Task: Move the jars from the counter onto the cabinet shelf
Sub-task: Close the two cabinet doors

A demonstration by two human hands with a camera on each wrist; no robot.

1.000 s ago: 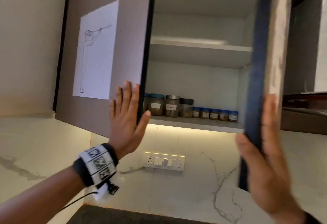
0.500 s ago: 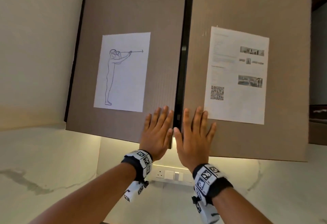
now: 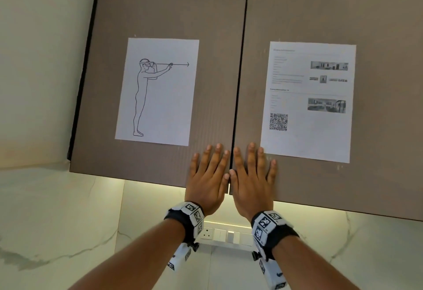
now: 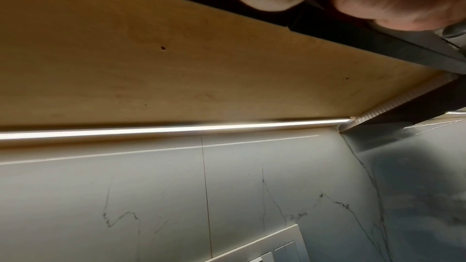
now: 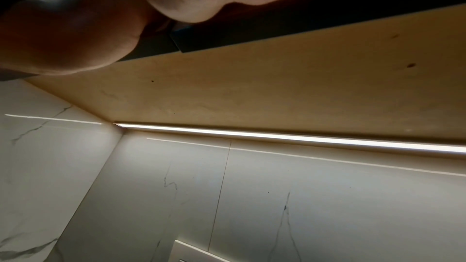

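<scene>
Jars are out of my sight behind shut doors. My left hand lies flat, fingers straight, on the left door; my right hand likewise on the right door, thumbs touching at the seam. Papers hang above.

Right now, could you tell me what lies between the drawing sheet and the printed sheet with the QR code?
In the head view, bare door panel and the dark vertical seam where both closed doors meet lie between the drawing sheet and the printed sheet.
</scene>
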